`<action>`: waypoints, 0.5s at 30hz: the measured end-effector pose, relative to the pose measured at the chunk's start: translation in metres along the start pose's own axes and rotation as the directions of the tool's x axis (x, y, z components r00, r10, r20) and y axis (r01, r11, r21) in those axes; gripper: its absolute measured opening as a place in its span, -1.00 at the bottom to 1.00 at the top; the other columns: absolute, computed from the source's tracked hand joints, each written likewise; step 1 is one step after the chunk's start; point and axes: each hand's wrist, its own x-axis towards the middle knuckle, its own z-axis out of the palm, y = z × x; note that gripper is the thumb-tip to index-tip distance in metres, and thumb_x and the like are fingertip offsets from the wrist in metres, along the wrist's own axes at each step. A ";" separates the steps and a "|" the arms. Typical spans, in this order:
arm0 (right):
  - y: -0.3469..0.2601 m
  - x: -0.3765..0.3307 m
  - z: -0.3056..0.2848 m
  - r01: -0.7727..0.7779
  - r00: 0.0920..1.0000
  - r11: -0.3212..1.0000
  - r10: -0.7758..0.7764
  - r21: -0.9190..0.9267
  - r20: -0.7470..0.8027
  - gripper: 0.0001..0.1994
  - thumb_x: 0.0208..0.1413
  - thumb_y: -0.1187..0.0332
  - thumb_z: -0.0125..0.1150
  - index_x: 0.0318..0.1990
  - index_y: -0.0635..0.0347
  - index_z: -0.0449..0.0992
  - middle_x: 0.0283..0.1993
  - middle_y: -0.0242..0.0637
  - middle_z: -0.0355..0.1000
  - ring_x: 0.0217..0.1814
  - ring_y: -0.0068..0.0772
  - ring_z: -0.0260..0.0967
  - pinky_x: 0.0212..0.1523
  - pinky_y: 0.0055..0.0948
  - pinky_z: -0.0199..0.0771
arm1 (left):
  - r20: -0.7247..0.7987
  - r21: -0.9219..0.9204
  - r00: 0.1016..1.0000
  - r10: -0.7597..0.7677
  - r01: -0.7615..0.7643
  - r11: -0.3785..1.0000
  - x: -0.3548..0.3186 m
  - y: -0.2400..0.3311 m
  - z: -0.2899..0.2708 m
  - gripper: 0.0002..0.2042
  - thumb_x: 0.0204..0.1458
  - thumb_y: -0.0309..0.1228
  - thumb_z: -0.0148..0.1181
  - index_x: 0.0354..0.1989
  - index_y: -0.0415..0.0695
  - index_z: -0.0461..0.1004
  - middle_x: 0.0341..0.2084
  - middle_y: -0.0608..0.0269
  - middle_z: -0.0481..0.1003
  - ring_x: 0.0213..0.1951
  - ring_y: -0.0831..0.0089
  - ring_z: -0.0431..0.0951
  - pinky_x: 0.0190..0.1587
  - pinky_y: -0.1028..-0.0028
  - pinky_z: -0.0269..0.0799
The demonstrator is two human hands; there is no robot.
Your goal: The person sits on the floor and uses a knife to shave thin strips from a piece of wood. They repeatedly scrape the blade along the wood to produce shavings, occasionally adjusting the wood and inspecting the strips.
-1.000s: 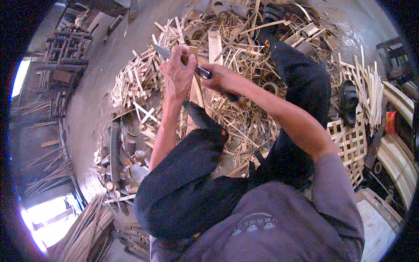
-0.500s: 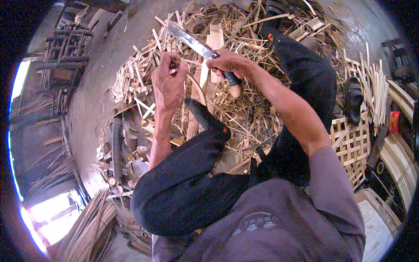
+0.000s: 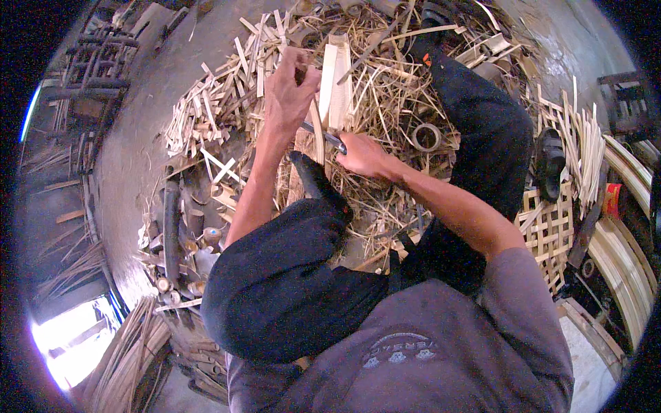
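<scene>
Left hand (image 3: 289, 89) fingers gripping a bamboo strip (image 3: 318, 138), right hand (image 3: 363, 155) fingers wrapped around a knife (image 3: 323, 135), blade against the strip just below the left fingers, bamboo scraps (image 3: 220, 110) beyond

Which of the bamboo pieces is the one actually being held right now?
The upright pale strip pinched by the left hand, with the knife in the right hand against it; the rest lie loose on the floor.
</scene>
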 end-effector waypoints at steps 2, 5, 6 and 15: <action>0.013 0.004 0.007 0.067 0.992 0.994 -0.076 -0.091 -0.100 -0.70 -0.06 0.29 0.13 -0.22 0.34 0.41 -0.35 0.13 0.45 -0.25 0.18 0.43 -0.24 0.02 0.40 | -0.018 0.026 0.999 -0.051 0.052 0.998 -0.002 -0.002 -0.001 -0.81 0.04 -0.36 0.10 -0.26 -0.17 0.31 -0.56 0.13 0.47 -0.48 0.33 0.53 -0.36 0.33 0.40; 0.004 0.008 0.012 0.087 0.996 0.995 -0.086 0.053 -0.018 -0.72 -0.06 0.26 0.14 -0.41 0.40 0.45 -0.44 0.15 0.44 -0.37 0.17 0.45 -0.31 0.00 0.42 | -0.084 0.035 0.996 0.028 -0.025 0.999 -0.008 0.000 -0.013 -0.84 0.06 -0.41 0.08 -0.26 -0.19 0.29 -0.61 0.15 0.45 -0.52 0.42 0.52 -0.43 0.39 0.39; 0.004 0.007 0.016 0.049 0.997 0.995 -0.054 0.088 0.050 -0.74 -0.09 0.28 0.13 -0.45 0.38 0.42 -0.51 0.10 0.40 -0.43 0.09 0.42 -0.36 -0.04 0.38 | -0.098 0.057 0.993 0.060 -0.054 0.997 -0.006 0.005 -0.016 -0.85 0.07 -0.43 0.07 -0.26 -0.20 0.28 -0.64 0.15 0.44 -0.55 0.45 0.51 -0.47 0.41 0.39; 0.023 0.031 0.023 -0.002 0.964 0.991 -0.034 0.134 0.265 -0.72 -0.19 0.23 0.15 -0.52 0.35 0.46 -0.61 0.05 0.41 -0.55 0.01 0.43 -0.45 -0.10 0.41 | 0.030 0.052 0.998 0.059 -0.061 0.997 0.022 -0.023 -0.022 -0.84 0.10 -0.39 0.03 -0.26 -0.21 0.28 -0.61 0.06 0.50 -0.49 0.31 0.60 -0.41 0.34 0.46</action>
